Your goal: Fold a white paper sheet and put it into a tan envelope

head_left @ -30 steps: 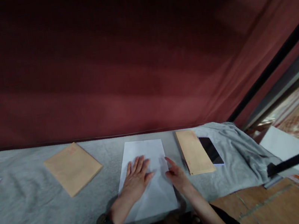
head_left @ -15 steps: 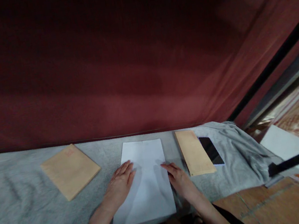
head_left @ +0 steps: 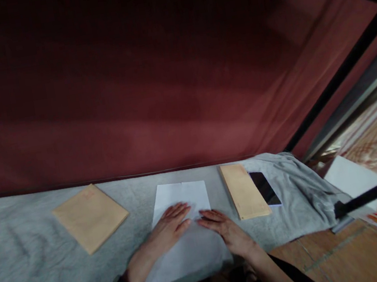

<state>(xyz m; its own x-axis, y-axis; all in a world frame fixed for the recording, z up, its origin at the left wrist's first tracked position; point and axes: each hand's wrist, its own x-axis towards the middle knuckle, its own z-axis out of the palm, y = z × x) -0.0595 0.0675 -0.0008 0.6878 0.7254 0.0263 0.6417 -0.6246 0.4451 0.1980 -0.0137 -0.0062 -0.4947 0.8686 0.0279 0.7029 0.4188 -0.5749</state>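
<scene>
Plain white rectangular paper sheet point(head_left: 182, 194) on the mottled grey felt table cover point(head_left: 35, 279) — unpatterned. The left tan paper envelope point(head_left: 89, 217) and right tan paper envelope point(head_left: 244, 190) match; near the right edge, a glossy black flat phone point(head_left: 264, 187).

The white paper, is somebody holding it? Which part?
Nothing is gripped. The left hand and the right hand lie flat, palms down, on the middle of the white paper, which rests on the grey cloth.
</scene>
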